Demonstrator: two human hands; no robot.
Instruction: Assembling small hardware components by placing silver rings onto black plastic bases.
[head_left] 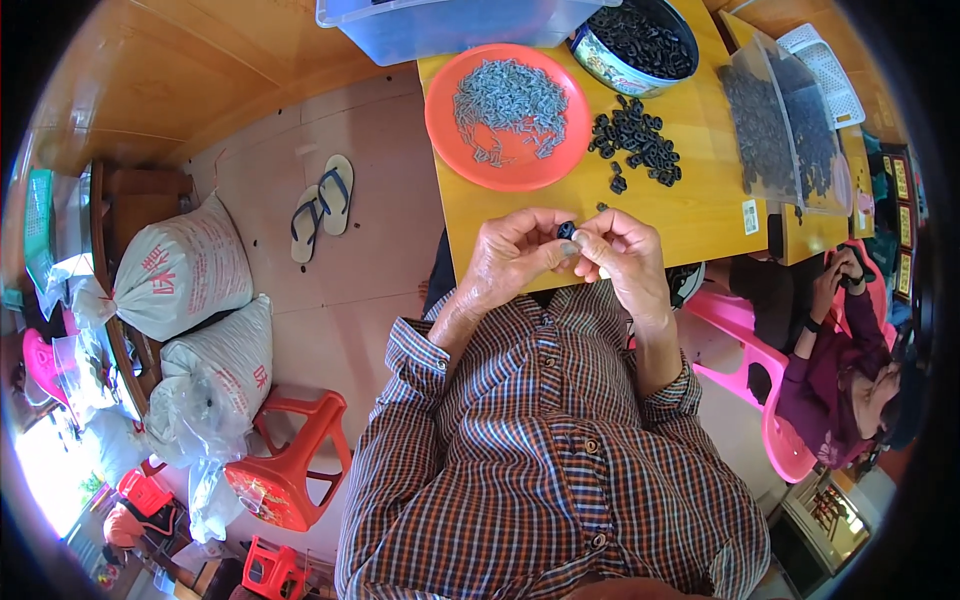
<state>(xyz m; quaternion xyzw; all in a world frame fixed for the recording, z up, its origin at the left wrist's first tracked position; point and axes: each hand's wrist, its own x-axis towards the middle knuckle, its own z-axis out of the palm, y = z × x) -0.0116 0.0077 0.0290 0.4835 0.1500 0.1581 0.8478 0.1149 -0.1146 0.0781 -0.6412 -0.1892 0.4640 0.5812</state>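
In front of my chest, at the near edge of the yellow table point(705, 222), my left hand point(508, 256) pinches a small black plastic part point(567, 231) between thumb and fingers. Against it, my right hand point(624, 262) is closed with thumb and forefinger together; whatever lies in that pinch is too small to make out. Beyond my hands is an orange-red plate point(448, 140) with many small silver screw-like pins point(510, 98). A loose pile of similar black parts point(640, 140) lies right of the plate.
A round tin point(625, 77) of black parts and a blue-tinted tub point(440, 32) stand at the back. Right are a clear bin point(765, 125) and a white basket point(825, 75). A co-worker point(835, 390) sits on a pink chair point(745, 355). A red stool point(290, 460), sacks point(190, 270) and slippers point(335, 195) are left.
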